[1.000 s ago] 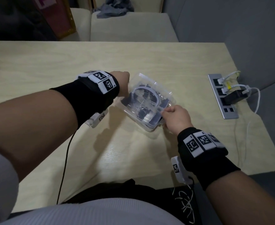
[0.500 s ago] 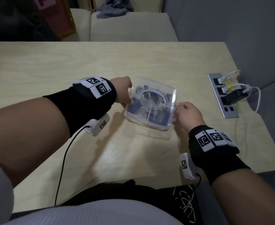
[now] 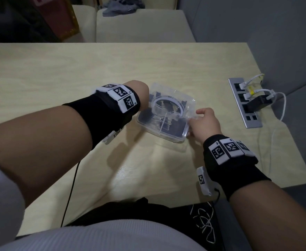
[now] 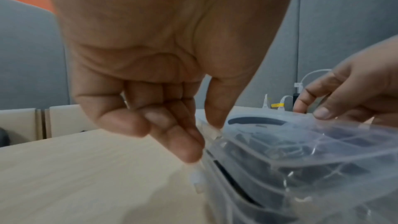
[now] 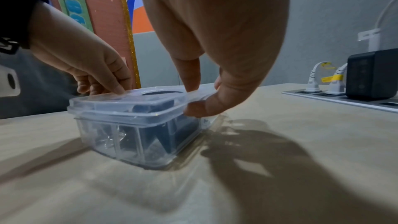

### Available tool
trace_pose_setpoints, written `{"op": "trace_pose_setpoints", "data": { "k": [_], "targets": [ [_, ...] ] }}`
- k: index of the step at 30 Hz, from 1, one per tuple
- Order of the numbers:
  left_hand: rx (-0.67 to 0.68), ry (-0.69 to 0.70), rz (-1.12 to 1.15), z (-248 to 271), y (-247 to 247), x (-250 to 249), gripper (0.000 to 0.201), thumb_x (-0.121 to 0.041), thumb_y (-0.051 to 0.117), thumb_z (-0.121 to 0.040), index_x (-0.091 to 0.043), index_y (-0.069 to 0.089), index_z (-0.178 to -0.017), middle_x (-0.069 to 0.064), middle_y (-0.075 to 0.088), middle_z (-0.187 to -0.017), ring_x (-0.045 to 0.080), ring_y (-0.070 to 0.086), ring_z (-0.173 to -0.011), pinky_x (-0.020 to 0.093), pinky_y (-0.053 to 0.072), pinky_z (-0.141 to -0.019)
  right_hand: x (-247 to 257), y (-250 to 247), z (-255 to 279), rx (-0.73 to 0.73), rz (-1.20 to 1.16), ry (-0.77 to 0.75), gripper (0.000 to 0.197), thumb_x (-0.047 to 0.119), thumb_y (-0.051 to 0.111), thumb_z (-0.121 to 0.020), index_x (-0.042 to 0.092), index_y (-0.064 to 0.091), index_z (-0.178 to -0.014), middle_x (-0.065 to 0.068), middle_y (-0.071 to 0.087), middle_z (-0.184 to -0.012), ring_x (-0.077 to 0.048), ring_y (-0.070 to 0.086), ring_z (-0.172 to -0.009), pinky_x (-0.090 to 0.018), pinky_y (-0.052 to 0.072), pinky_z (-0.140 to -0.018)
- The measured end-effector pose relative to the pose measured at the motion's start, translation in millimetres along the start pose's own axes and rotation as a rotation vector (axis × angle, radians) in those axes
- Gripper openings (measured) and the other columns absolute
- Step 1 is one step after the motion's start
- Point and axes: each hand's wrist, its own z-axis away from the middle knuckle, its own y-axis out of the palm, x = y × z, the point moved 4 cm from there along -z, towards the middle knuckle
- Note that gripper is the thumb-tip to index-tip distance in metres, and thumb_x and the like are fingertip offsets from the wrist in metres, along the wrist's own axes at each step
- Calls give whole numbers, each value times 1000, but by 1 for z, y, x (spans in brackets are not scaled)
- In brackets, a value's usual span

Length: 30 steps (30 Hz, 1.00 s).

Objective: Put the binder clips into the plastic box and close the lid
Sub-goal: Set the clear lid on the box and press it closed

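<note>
A clear plastic box [image 3: 166, 131] stands on the wooden table with dark binder clips [image 5: 159, 135] inside. Its clear lid [image 3: 172, 104] lies on top, and the left wrist view shows a thin dark gap under the lid's left rim. My left hand [image 4: 202, 135] pinches the box's left edge, thumb on the lid and curled fingers [image 4: 185, 146] against the side tab. My right hand [image 5: 197, 96] pinches the lid's right edge, with the index finger on top and the thumb under the rim. In the head view my left hand [image 3: 141, 93] is mostly hidden by its wristband; my right hand [image 3: 205, 122] shows at the box's right side.
A grey power strip [image 3: 251, 122] with white plugs and a black adapter [image 3: 257, 105] lies to the right of the box. A black cable [image 3: 70, 192] trails from my left wrist over the table's near edge. Pale chairs [image 3: 139, 24] stand beyond the far edge.
The box has turned and slid slightly right. My right hand moved from the box's near corner to its right edge and now pinches the lid rim. My left hand stayed on the left edge.
</note>
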Motion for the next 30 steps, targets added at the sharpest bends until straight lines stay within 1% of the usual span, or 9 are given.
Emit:
{"op": "trace_pose_setpoints", "data": {
  "k": [2, 4, 7, 11, 14, 18, 20, 24, 30],
  "targets": [
    [-53, -21, 32, -3, 0, 5, 24, -23, 55, -93, -13, 51, -71, 1, 49, -70, 23, 51, -78, 29, 38, -69, 0, 0, -1, 3, -3, 25, 39, 16, 63, -93, 15, 44, -127, 1, 57, -77, -22, 65, -60, -40, 61, -71],
    [-100, -30, 125, -3, -3, 7, 12, -20, 60, -91, -9, 57, -93, 9, 62, -93, 30, 60, -86, 32, 41, -68, 1, -1, -1, 8, 19, 44, 39, 18, 63, -93, 13, 45, -127, 3, 54, -75, -19, 63, -55, -36, 59, -66],
    [-91, -98, 243, 4, -9, 9, 48, -25, 68, -87, 0, 49, -123, 16, 64, -111, 32, 63, -95, 33, 43, -69, 5, -1, -2, 26, 54, 50, 19, 18, 62, -94, 14, 52, -109, -3, 63, -73, -20, 62, -52, -38, 60, -69],
    [90, -123, 335, 4, -4, 12, 42, -35, 67, -88, 2, 72, -105, 12, 76, -100, 25, 63, -73, 33, 55, -79, 8, -1, -2, 9, 95, 54, 16, 21, 65, -91, 15, 52, -99, -5, 64, -73, -30, 70, -68, -48, 61, -80],
    [100, -109, 349, 5, -5, 10, 40, -36, 66, -88, 1, 76, -99, 12, 77, -99, 23, 63, -70, 31, 55, -81, 12, -1, -1, -5, 155, 36, 25, 22, 66, -88, 13, 55, -108, -13, 69, -101, -35, 70, -88, -49, 59, -85],
    [146, -103, 446, 4, -3, 18, 39, -34, 69, -85, 1, 74, -101, 13, 77, -98, 26, 74, -93, 38, 57, -90, 14, 0, -1, 6, 203, 27, 30, 23, 64, -88, 14, 55, -115, -12, 67, -112, -35, 67, -96, -48, 57, -88],
    [175, -121, 528, 2, 3, 25, 30, -23, 71, -85, 1, 70, -102, 13, 77, -96, 27, 74, -93, 41, 59, -84, 16, 1, -2, 13, 245, 9, 36, 24, 62, -89, 14, 54, -123, -12, 65, -118, -35, 67, -99, -47, 56, -90],
    [176, -144, 660, 5, 8, 32, 16, -23, 70, -87, -12, 59, -81, 7, 75, -78, 17, 70, -67, 26, 52, -56, 20, 3, -4, 16, 298, -14, 39, 24, 61, -92, 14, 52, -129, -12, 63, -123, -35, 66, -103, -45, 55, -91],
    [171, -122, 556, 3, 5, 25, 32, -24, 66, -90, 5, 73, -101, 15, 77, -98, 26, 73, -99, 40, 56, -94, 22, 1, -7, 13, 294, -8, 30, 23, 64, -88, 17, 56, -116, -11, 66, -111, -34, 65, -97, -46, 56, -89]
  ]
}}
